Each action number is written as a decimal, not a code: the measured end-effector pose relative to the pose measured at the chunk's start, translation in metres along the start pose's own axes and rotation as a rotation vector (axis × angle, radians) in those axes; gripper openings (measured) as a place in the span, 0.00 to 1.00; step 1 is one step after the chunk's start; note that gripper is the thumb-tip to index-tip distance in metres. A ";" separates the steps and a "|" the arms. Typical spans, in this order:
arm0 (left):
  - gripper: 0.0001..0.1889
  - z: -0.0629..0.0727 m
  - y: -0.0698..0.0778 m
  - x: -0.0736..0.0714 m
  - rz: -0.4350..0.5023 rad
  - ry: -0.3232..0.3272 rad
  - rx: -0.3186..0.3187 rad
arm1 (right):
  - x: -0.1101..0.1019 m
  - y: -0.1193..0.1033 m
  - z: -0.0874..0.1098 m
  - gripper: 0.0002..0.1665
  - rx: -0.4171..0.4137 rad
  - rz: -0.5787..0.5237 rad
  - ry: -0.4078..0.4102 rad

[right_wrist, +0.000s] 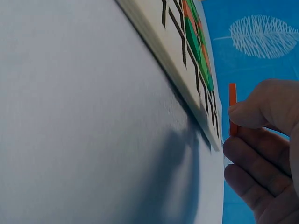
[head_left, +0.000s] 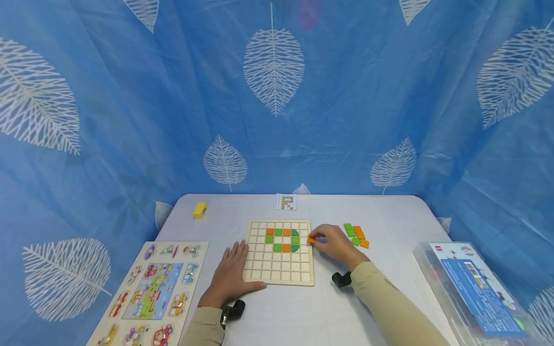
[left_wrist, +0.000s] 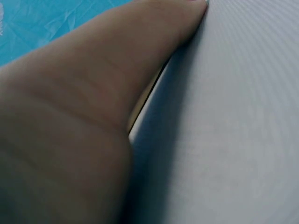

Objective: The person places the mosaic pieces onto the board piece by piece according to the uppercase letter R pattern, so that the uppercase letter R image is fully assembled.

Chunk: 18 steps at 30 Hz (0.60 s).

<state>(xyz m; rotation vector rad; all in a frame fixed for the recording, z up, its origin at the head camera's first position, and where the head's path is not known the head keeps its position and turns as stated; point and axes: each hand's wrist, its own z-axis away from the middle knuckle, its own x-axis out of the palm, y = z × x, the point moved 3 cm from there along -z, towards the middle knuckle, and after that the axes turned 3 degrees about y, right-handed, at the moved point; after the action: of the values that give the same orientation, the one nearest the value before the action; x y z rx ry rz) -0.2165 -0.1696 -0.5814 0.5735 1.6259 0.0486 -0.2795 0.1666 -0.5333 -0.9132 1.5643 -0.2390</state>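
A square wooden grid board (head_left: 277,276) lies on the white table. Orange, green and dark green tiles sit in its upper cells, forming a closed loop that is rounded on the right. My right hand (head_left: 332,240) pinches an orange tile (right_wrist: 232,109) between thumb and fingers, close to the board's right edge. In the right wrist view the tile is seen edge-on. My left hand (head_left: 233,271) lies flat with fingers spread along the board's left side, its thumb pointing toward the lower left corner. The left wrist view shows mostly the thumb (left_wrist: 154,23) and white cloth.
Loose green and orange tiles (head_left: 357,231) lie right of my right hand. A small pattern card (head_left: 286,202) lies behind the board, a yellow block (head_left: 200,210) at the back left. A picture puzzle (head_left: 151,293) is at left, a clear plastic box (head_left: 476,288) at right.
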 end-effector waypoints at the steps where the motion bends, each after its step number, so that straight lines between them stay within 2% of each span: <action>1: 0.74 0.000 0.000 0.000 -0.004 -0.002 0.000 | 0.002 -0.002 -0.001 0.14 -0.004 -0.009 -0.002; 8: 0.73 0.000 -0.001 -0.001 0.004 -0.006 -0.002 | 0.014 -0.020 -0.007 0.14 -0.083 -0.032 -0.009; 18: 0.75 -0.001 -0.001 0.001 -0.011 -0.026 -0.008 | 0.031 -0.038 -0.015 0.14 -0.114 -0.067 -0.041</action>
<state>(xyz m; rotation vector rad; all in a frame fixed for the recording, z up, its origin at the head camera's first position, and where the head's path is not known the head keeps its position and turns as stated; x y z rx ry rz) -0.2180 -0.1699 -0.5831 0.5568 1.6026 0.0386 -0.2754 0.1159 -0.5294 -1.0547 1.5231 -0.1789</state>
